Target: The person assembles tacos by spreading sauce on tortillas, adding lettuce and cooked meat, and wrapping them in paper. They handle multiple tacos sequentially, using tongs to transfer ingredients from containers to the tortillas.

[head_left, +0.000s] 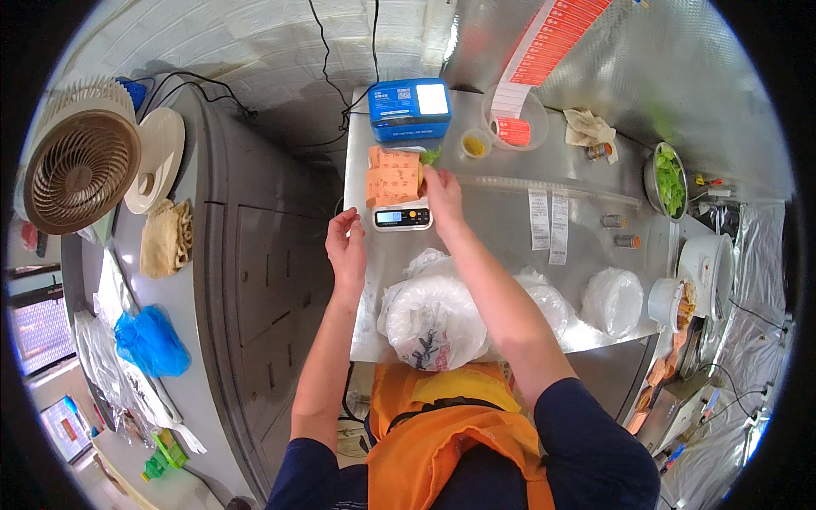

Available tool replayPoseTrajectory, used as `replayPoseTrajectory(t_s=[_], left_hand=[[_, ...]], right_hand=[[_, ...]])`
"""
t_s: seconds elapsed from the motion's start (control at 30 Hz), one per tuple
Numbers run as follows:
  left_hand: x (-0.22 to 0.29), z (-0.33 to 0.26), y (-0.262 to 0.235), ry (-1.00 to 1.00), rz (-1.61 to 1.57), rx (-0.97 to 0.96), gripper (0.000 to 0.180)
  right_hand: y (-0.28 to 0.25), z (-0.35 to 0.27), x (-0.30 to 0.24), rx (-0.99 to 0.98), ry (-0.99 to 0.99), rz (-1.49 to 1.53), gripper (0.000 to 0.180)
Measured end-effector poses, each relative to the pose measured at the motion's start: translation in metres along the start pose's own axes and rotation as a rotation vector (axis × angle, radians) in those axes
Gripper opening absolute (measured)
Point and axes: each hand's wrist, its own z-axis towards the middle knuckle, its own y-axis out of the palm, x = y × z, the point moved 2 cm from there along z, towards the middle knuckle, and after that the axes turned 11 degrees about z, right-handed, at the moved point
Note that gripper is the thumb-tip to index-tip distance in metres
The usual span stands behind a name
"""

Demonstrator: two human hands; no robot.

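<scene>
R hand (443, 194), frame ctr-top: fingers pinched on orange paper bag (393, 176) atop scale (402, 218). L hand (346, 245) just left of scale, fingers loosely spread, holding nothing. Blue box (410, 109) behind.

Stainless steel counter (501, 200) carrying food-prep items.

A small digital scale (402, 218) is sitting near the left edge, bearing an orange paper bag (392, 176). A blue device (410, 108) is standing behind it. Bagged stacks of white lids or containers (433, 319) are lying along the front edge. Two paper slips (548, 223) are resting mid-counter, with a metal bowl of greens (667, 180) sitting at the right.
</scene>
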Motion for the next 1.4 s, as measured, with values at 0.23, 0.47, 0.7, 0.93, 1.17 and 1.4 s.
replayPoseTrajectory(t_s=[0.23, 0.47, 0.7, 0.93, 1.17, 1.4], left_hand=[[0.008, 0.038, -0.005, 0.212, 0.129, -0.026, 0.030], [0.085, 0.073, 0.006, 0.538, 0.564, -0.315, 0.061], [0.101, 0.099, 0.048, 0.823, 1.141, -0.592, 0.110], [0.095, 0.102, 0.059, 0.827, 1.239, -0.621, 0.120], [0.094, 0.102, 0.057, 0.811, 1.303, -0.613, 0.129], [0.085, 0.092, 0.083, 0.721, 1.497, -0.584, 0.138]], right_hand=[[-0.032, -0.009, -0.015, 0.008, 0.114, 0.122, 0.058], [-0.043, -0.007, -0.007, -0.033, 0.090, 0.010, 0.043], [-0.050, 0.023, 0.034, -0.048, -0.057, -0.224, 0.039], [-0.057, 0.023, 0.029, -0.048, -0.061, -0.253, 0.043], [-0.059, 0.026, 0.047, -0.074, -0.024, -0.258, 0.044], [-0.031, -0.006, 0.021, -0.082, -0.229, -0.417, 0.024]])
